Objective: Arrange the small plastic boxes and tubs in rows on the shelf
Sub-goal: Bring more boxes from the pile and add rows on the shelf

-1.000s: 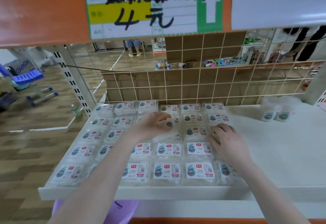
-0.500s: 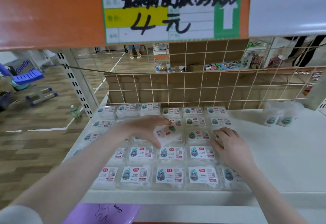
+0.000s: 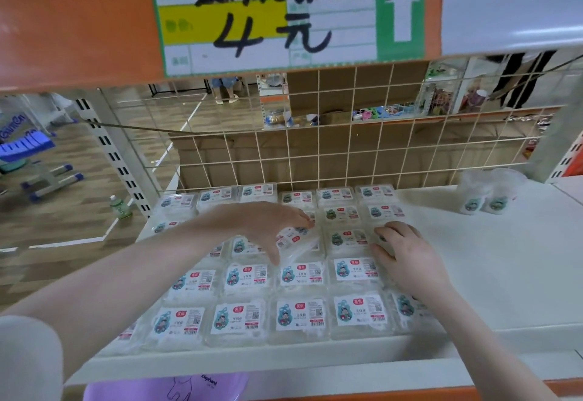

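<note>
Two bare forearms extend into view, each ending in a bare hand: left hand (image 3: 268, 227), right hand (image 3: 407, 255). No gloves, rings or watch visible. A light grey sleeve (image 3: 28, 359) covers the left upper arm.

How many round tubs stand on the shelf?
2. Both tubs stand side by side, touching, at the far right of the shelf, near the wire grid. None seems hidden.

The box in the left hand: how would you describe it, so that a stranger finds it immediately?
Start at the white shelf under the handwritten price sign, where clear labelled boxes lie in flat rows. The box sits mid-grid, pinched by the left hand. Unlike its neighbours, it is tilted, one edge raised.
</note>
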`<action>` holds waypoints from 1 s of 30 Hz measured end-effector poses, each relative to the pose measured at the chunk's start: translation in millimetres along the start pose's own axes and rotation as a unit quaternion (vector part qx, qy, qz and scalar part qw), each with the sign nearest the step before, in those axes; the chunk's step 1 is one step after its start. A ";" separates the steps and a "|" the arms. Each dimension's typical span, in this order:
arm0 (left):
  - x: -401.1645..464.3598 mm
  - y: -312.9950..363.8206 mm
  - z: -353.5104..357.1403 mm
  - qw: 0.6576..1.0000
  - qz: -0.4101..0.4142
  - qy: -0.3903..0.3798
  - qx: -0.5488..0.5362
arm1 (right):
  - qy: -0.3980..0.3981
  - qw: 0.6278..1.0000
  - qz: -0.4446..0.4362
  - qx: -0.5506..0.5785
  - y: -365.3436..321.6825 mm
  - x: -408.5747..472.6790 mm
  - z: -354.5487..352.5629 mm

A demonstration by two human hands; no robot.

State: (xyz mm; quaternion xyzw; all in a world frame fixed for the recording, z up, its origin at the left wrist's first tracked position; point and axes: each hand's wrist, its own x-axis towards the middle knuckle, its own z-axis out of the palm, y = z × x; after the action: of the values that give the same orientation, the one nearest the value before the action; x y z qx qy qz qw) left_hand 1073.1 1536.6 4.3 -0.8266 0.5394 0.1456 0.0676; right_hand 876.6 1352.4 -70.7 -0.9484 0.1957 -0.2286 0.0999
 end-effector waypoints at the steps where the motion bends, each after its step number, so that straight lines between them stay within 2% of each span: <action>1: 0.1 -0.1 0.0 1.000 0.001 0.005 -0.002 | 0.000 1.000 0.002 0.000 0.6 -0.2 0.1; 4: -8.1 5.9 -0.9 1.000 -0.009 0.010 0.023 | -0.008 1.000 0.011 -0.001 1.0 0.3 -0.1; 7: -19.7 17.0 7.5 0.996 -0.062 0.037 0.053 | -0.013 1.000 0.012 0.001 -0.6 1.1 -0.8; 16: -47.2 27.7 24.7 0.989 -0.121 0.079 0.040 | -0.008 1.000 0.009 0.004 -1.4 1.5 -1.6; 19: -50.5 17.5 27.0 0.993 -0.078 0.088 -0.018 | -0.003 1.000 0.007 0.000 -1.9 1.0 -1.8; 23: -51.5 0.3 22.8 0.996 0.013 0.049 -0.078 | -0.002 1.000 0.010 -0.001 -1.9 0.9 -2.4; 30: -31.1 -3.8 7.6 0.995 0.090 0.018 -0.025 | -0.007 1.000 0.013 0.004 -2.3 0.8 -3.0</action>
State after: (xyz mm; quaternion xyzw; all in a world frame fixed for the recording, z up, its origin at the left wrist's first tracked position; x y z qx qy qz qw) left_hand 1063.6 1567.3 6.7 -0.7787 0.6089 0.1495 0.0233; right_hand 876.6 1353.9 -67.2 -0.9471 0.2060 -0.2210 0.1081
